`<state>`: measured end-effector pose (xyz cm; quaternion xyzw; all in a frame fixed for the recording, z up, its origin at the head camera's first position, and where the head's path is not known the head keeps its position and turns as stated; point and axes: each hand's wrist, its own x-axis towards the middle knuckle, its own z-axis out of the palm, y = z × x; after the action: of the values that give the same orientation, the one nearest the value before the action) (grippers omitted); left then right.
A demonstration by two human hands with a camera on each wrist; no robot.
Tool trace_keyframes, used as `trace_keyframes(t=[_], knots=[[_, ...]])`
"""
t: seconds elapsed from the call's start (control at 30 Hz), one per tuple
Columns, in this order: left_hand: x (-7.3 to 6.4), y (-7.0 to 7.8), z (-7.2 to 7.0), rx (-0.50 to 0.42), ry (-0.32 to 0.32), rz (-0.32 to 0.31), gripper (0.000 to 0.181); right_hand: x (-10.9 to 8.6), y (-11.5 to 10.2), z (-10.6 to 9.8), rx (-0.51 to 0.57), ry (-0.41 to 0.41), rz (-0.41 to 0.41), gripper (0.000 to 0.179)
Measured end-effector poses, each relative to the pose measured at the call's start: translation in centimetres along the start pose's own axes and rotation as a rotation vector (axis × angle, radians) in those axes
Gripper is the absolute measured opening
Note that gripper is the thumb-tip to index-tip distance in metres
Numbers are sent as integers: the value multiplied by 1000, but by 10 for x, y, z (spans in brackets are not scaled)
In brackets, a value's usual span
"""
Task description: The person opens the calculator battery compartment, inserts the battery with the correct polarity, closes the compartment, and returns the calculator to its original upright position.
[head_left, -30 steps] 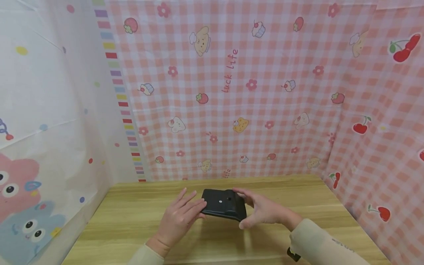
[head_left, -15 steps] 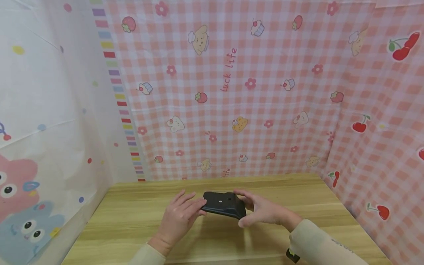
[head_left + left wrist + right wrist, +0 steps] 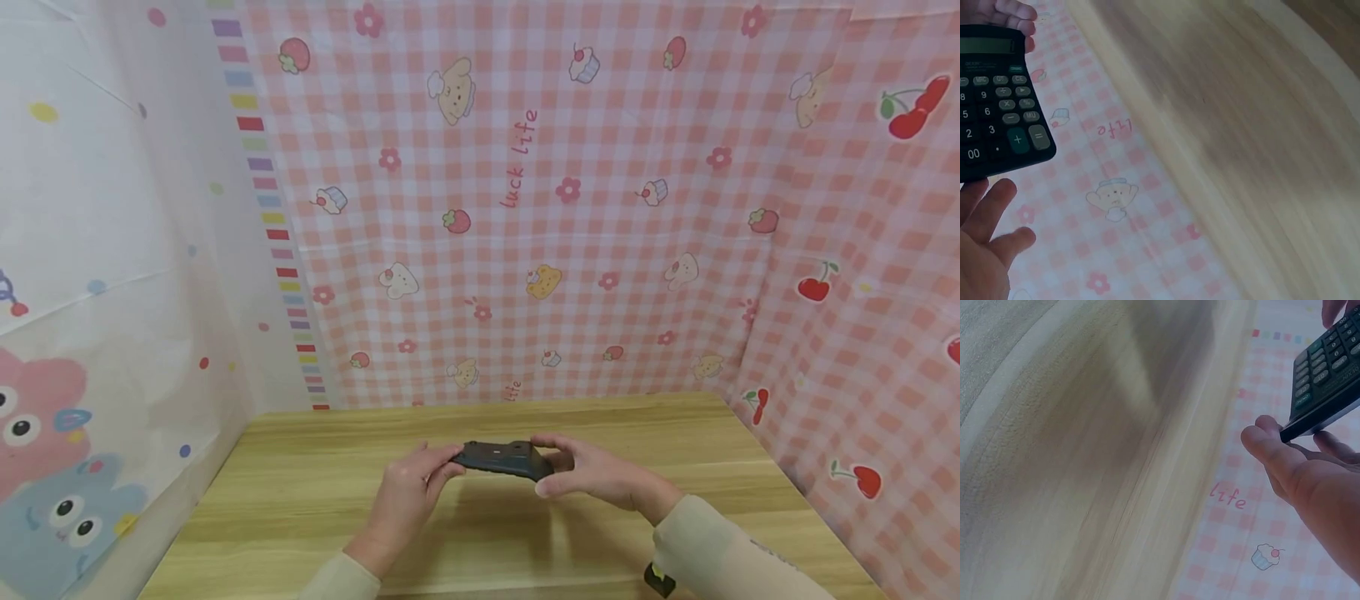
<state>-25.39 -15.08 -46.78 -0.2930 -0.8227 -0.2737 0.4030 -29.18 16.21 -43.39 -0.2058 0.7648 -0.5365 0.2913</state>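
Note:
A black calculator (image 3: 498, 458) is held above the wooden table, its back and near edge showing in the head view. Its number keys and grey display show in the left wrist view, where the calculator (image 3: 997, 112) fills the left side. My left hand (image 3: 408, 492) pinches its left end between thumb and fingers. At the thicker right end, by the display, my right hand (image 3: 600, 473) grips it, thumb on the near side and fingers on the far side. From the right wrist, the calculator (image 3: 1329, 375) appears tilted above my right hand (image 3: 1310, 475).
The wood-grain table (image 3: 300, 500) spreads under both hands. A small black object with a yellow-green mark (image 3: 660, 579) lies near the right sleeve. Pink checked cloth (image 3: 480, 250) hangs behind the table and on the right, with white printed cloth (image 3: 150, 292) on the left.
The calculator has tipped so its back shows less and its edge faces the head camera. My left fingers, earlier spread out straight, have closed in on its end. My right hand keeps its grip.

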Motion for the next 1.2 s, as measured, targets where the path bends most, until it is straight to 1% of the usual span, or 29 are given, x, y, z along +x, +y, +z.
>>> trace_keyframes(t=[0.17, 0.27, 0.33, 0.43, 0.67, 0.87, 0.97, 1.2], knots=[[-1, 3, 4, -142, -16, -148, 25, 0, 1, -1, -7, 6, 1, 92], [-2, 4, 6, -205, -19, -207, 22, 0, 2, -1, -8, 5, 3, 92], [-2, 5, 7, -233, -21, -227, 21, 0, 2, -1, -7, 5, 6, 93], [-2, 5, 8, -257, -32, -268, 20, 0, 2, -1, -9, 9, 11, 93], [-4, 6, 9, -296, -70, -414, 20, 0, 2, -1, 43, 24, 8, 88], [-5, 3, 7, -365, -80, -581, 17, 1, 2, -2, 67, 44, -5, 81], [-6, 1, 7, -388, -83, -646, 18, 1, 3, -3, 64, 56, -18, 77], [-5, -4, 4, -414, -64, -722, 18, 3, 4, -4, 52, 69, -61, 73]])
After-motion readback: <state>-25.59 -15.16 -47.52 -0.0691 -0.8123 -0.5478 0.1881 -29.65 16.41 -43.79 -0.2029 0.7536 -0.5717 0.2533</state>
